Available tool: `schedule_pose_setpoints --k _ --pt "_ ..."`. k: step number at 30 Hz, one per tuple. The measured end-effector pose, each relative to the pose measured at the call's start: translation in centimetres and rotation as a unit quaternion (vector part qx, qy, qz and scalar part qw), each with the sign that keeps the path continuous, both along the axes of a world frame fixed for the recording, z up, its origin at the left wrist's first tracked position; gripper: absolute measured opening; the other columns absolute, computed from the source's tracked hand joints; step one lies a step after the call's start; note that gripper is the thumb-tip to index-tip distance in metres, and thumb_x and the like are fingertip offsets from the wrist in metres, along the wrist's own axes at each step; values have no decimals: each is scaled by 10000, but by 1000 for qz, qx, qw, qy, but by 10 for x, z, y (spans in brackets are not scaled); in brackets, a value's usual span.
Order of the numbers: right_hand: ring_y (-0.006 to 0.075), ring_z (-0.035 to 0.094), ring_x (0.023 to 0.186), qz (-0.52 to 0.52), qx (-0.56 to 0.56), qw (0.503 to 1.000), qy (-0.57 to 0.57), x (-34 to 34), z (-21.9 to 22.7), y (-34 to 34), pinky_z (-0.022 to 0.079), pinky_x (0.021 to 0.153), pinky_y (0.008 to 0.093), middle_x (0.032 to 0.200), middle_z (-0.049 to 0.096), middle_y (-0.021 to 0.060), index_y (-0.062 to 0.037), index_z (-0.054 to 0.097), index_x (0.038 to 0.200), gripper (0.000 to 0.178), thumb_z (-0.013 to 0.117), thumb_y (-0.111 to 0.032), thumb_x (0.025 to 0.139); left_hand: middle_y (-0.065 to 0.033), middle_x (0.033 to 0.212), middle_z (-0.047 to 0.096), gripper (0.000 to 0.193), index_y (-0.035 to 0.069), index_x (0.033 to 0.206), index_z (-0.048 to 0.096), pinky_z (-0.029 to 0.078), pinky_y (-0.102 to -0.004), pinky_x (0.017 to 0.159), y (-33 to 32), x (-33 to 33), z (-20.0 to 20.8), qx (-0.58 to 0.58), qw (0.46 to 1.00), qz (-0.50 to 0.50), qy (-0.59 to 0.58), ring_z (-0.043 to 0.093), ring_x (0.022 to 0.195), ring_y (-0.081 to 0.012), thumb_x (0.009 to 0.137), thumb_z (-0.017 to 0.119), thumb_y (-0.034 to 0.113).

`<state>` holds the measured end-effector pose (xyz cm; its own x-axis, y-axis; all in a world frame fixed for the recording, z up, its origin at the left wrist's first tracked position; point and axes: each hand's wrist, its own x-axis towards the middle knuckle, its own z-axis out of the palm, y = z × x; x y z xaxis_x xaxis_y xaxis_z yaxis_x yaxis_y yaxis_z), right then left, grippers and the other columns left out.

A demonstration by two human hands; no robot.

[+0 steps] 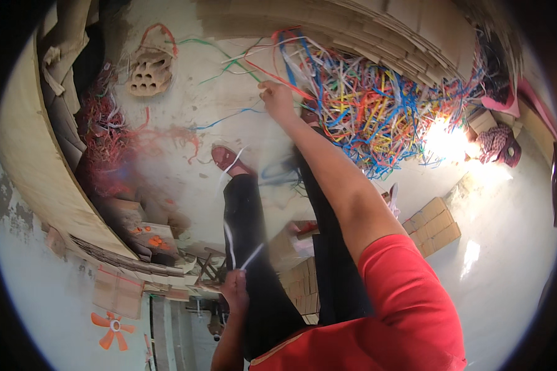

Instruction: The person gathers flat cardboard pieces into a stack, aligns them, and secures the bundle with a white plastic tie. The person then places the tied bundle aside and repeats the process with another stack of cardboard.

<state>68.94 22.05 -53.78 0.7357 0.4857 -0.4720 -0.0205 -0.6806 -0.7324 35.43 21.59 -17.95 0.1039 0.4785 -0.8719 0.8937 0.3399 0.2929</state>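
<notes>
L hand (235,290): fingers clamped in a fist round a white strip (229,240), low, in front of the dark L trouser leg (246,207).
White strip: two lengths stick up out of the fist, spreading in a V; the bit btwn them is inside the grip.
R hand (277,99): arm stretched well fwd over the floor, fingers curled in; can't make out if they're pinched on anything.
Green strip (249,72): near end runs right up to R fingertips; held or just behind, unclear.
Red strip (278,79): slants past R hand, just beside it, toward the heap.
Blue strip (226,117): on floor, near R hand, to its left.
Strip heap (377,102): big multicol. tangle, right of R hand, under the edge of the stacked cardboard (377,37).
L shoe (226,157): maroon, second white strip (233,162) across it; can't say if it joins the one in the fist.
Hollow brick (150,74): on floor, left of R hand, well apart.
Red tangle (102,120): far left, lower part blurred.
Hidden/cut: R shoe (309,114) mostly behind R arm; L forearm cut at bottom edge; glare washes out heap's right end.
</notes>
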Motion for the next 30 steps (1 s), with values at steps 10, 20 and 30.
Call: schedule_pose_setpoints --k 10,20,30 --pt "329 634 753 226 -149 941 -204 -11 -72 76 515 643 453 955 577 146 -113 615 964 203 611 -152 765 -9 615 520 182 4 879 658 351 -238 481 6 -2 -1 30 999 -22 7 442 522 -68 902 588 171" --pt "359 583 629 125 -38 991 19 -52 17 13 445 582 463 632 549 198 -17 544 796 183 526 -178 880 42 595 463 157 14 862 631 309 -206 465 18 -2 -1 -9 977 215 -1 401 511 -39 885 617 169" --pt "259 531 530 354 219 815 403 -120 425 -46 421 512 356 585 489 111 -52 508 717 154 553 -107 854 -20 577 446 288 -33 841 600 310 -224 467 60 49 72 -65 883 419 -203 389 498 -89 936 542 232"
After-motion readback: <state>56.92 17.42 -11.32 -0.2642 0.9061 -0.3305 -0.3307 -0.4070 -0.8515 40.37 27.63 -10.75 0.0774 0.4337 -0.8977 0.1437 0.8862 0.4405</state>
